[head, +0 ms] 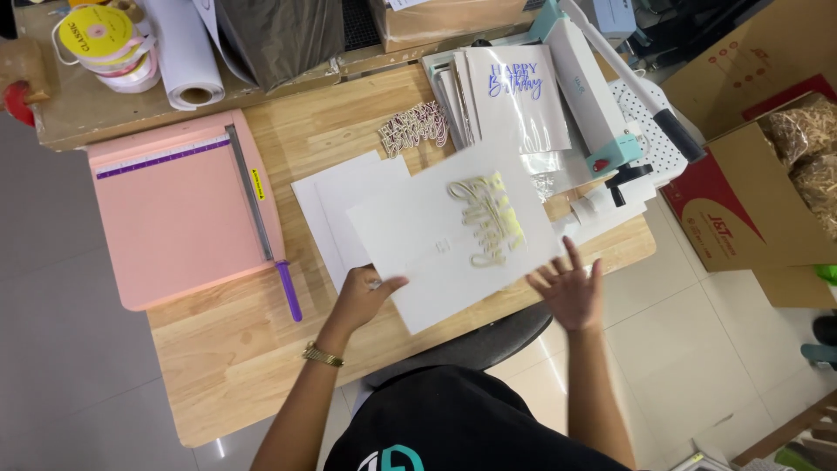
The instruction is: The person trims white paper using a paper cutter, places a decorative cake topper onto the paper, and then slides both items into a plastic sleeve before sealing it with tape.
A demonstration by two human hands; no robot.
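My left hand (364,296) grips the near left edge of a white card sheet (418,253), thumb on top. A gold cut-out lettering piece (488,218) lies on that sheet near its far right corner. My right hand (571,292) hovers with fingers spread beside the sheet's right edge, holding nothing. Two more white sheets (336,205) lie under it on the wooden table (235,349).
A pink paper trimmer (179,218) with a purple handle lies at the left. A stack of printed cards (514,100), a glittery cut-out (414,126), a white and teal machine (593,96), paper rolls (183,52), ribbon spools (109,44), cardboard boxes (750,174) at right.
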